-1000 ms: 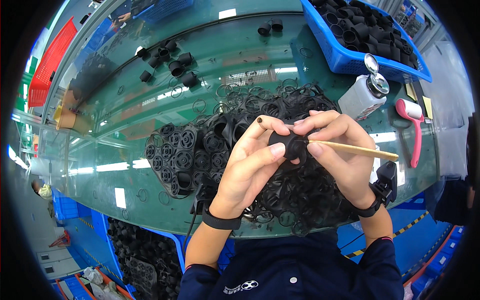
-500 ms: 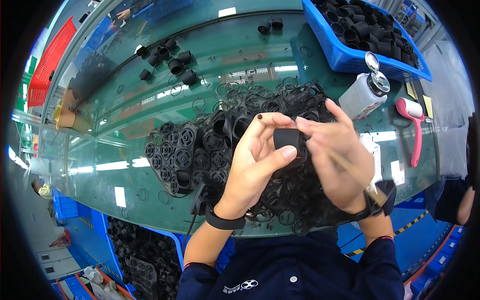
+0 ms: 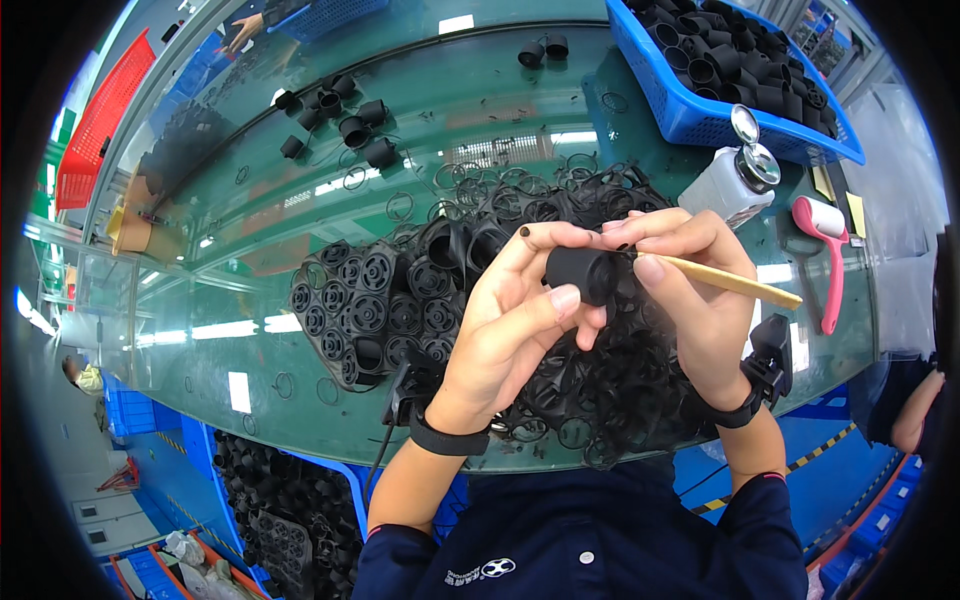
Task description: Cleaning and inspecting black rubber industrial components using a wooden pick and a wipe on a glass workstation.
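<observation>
My left hand [image 3: 492, 335] is closed around a short black cylindrical cap [image 3: 575, 272], thumb on the near side and fingers on the far side. The cap lies tilted, one round end toward my right hand [image 3: 708, 325]. A thin tan stick [image 3: 745, 284] is held in my right hand, crossing the fingers and pointing right. Those fingertips meet the cap's right end, where a small dark bit shows; whether it belongs to the stick or the cap I cannot tell. Under both hands spreads a pile of black moulded sheets and rings [image 3: 580, 390].
A blue basket [image 3: 690, 125] full of black caps stands at the far right. Near it are a white pump bottle [image 3: 722, 190] and a pink-handled lint roller [image 3: 832, 265]. Several loose caps [image 3: 355, 130] lie at the far left. A blue bin [image 3: 215, 480] sits below the table edge.
My right hand has turned and its fingers have drawn up to the cap's end. The stick has swung from sloping steeply down to nearly level. My left hand still holds the cap.
</observation>
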{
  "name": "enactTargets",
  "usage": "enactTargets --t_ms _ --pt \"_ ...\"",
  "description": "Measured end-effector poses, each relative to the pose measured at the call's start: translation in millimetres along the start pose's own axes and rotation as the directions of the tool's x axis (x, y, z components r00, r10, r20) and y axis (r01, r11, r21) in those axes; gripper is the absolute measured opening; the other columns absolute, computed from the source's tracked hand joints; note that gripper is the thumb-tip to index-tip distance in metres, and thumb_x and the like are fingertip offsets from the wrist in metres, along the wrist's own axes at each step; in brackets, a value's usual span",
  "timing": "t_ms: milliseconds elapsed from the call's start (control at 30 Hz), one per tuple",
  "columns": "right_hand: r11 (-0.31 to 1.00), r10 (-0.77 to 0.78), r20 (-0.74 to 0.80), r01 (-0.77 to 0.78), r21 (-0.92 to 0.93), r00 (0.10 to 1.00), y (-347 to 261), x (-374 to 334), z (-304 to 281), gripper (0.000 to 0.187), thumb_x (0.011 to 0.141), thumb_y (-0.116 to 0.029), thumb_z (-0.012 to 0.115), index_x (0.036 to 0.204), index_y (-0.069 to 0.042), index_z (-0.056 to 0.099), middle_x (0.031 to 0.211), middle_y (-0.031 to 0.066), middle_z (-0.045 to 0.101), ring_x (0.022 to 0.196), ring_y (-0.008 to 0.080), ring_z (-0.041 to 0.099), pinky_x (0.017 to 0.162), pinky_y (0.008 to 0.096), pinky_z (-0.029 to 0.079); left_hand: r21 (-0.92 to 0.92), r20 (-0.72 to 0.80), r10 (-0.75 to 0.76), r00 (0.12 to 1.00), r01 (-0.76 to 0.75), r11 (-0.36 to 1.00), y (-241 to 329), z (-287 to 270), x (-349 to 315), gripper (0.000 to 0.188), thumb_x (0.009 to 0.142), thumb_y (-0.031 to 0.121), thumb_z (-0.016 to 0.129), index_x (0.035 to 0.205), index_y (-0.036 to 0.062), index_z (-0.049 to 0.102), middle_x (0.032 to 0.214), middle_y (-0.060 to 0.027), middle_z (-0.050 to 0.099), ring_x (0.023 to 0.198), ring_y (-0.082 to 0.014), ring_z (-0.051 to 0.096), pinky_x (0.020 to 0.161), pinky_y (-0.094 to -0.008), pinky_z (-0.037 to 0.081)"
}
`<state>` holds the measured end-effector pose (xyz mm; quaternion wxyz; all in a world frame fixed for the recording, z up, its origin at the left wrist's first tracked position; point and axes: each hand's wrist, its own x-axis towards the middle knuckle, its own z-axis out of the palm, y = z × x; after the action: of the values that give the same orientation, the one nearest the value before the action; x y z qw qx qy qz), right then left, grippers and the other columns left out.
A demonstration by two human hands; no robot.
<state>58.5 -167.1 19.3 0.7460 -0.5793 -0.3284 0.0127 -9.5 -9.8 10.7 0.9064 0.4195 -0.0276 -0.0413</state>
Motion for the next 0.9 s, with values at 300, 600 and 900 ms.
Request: enactTargets --t_ms 300,600,900 --pt "0.99 0.045 0.038 -0.05 0.13 0.998 -1 -2 6 0.006 0.08 0.004 0.061 0.083 0.003 0.056 0.097 0.0186 0.062 0.083 0.0173 0.061 0.071 0.0275 0.051 -0.124 -0.004 0.091 0.996 -0.091 0.988 -8 -3 0 0.021 0.086 0.012 0.058 0.103 0.0063 0.046 0.116 -0.0127 0.049 0.096 -0.0206 0.056 0.079 -0.0352 0.049" --pt "0.991 -0.075 0.12 0.087 -0.105 0.99 2 1 -1 0.007 0.074 0.002 0.065 0.078 0.001 0.059 0.095 0.0156 0.061 0.084 0.019 0.06 0.072 0.0309 0.049 -0.08 -0.017 0.089 0.996 -0.091 0.993 -7 -1 2 0.024 0.081 0.006 0.061 0.101 0.0064 0.047 0.113 -0.0093 0.048 0.105 -0.0172 0.049 0.088 -0.0345 0.044" --pt "0.713 -0.343 0.171 0.375 -0.592 0.924 -3 -8 9 0.013 0.072 0.004 0.066 0.08 -0.002 0.059 0.087 0.0109 0.066 0.084 0.0238 0.064 0.088 0.0439 0.044 0.062 -0.062 0.12 0.991 -0.116 0.991 -10 3 2 0.033 0.079 0.001 0.063 0.11 0.0019 0.049 0.108 -0.0051 0.05 0.101 -0.0118 0.05 0.089 -0.0259 0.043"
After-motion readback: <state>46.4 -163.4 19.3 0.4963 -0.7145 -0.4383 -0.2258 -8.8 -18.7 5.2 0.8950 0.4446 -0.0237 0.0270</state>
